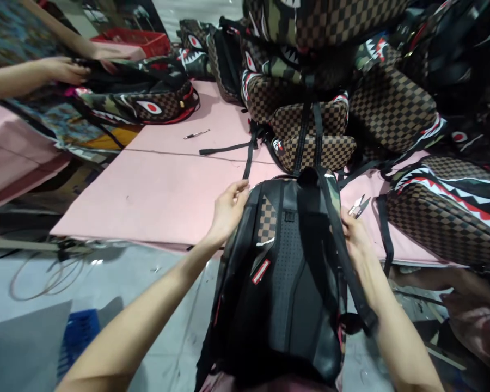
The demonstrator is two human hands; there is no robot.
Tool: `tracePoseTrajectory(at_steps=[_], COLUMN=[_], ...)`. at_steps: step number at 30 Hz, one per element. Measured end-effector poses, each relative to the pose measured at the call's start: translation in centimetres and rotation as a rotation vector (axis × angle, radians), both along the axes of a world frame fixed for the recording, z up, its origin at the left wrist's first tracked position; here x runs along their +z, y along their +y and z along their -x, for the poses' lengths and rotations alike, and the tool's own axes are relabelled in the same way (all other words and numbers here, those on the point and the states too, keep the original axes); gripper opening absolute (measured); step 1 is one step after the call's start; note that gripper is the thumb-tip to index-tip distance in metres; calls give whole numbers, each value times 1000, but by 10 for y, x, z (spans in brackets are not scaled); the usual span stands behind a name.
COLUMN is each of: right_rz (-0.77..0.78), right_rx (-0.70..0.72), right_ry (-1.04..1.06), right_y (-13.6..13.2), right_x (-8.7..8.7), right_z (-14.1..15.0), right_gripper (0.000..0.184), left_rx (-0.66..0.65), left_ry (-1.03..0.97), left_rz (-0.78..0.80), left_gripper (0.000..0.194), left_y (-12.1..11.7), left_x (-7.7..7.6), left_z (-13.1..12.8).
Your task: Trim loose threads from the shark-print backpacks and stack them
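A pink tabletop [159,185] spreads before me, its far side heaped with checkered shark-mouth bags [310,130]. Against its near edge stands my black backpack [286,283], back panel facing me. My left hand [228,209] pinches its upper left corner; my right hand [357,237] grips the right shoulder strap [343,256] and holds small snips [359,206]. Far left, another person's hands [65,68] press a bag. A pen [196,134] lies mid-table.
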State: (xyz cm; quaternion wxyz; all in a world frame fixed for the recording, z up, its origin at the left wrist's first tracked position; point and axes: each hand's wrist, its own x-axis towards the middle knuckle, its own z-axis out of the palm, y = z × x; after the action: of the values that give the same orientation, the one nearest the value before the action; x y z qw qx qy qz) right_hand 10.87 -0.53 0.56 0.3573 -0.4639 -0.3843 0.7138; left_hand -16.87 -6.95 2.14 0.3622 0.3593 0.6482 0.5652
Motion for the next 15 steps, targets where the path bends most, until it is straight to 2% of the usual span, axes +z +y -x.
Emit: tracePoseTrajectory(at_steps=[2, 3, 5, 8, 11, 15], right_rz=[58, 77, 79, 68, 95, 116], right_rx=[24, 32, 50, 48, 53, 37], right_ry=[121, 170, 204, 213, 216, 190], right_y=[32, 44, 61, 67, 64, 60], right_x=[3, 2, -3, -14, -19, -18], right_z=[-2, -3, -3, -4, -5, -11], right_gripper=[25, 20, 12, 9, 10, 9], left_rx=[-76, -124, -237, -478, -739, -985], left_ry=[226, 270, 293, 278, 275, 434], left_rz=[-100, -135, -206, -335, -399, -291], left_gripper=[35, 35, 35, 39, 36, 16], left_y=[41, 63, 103, 153, 185, 206], left_x=[13, 18, 22, 21, 20, 21], left_z=[0, -3, -16, -41, -66, -89])
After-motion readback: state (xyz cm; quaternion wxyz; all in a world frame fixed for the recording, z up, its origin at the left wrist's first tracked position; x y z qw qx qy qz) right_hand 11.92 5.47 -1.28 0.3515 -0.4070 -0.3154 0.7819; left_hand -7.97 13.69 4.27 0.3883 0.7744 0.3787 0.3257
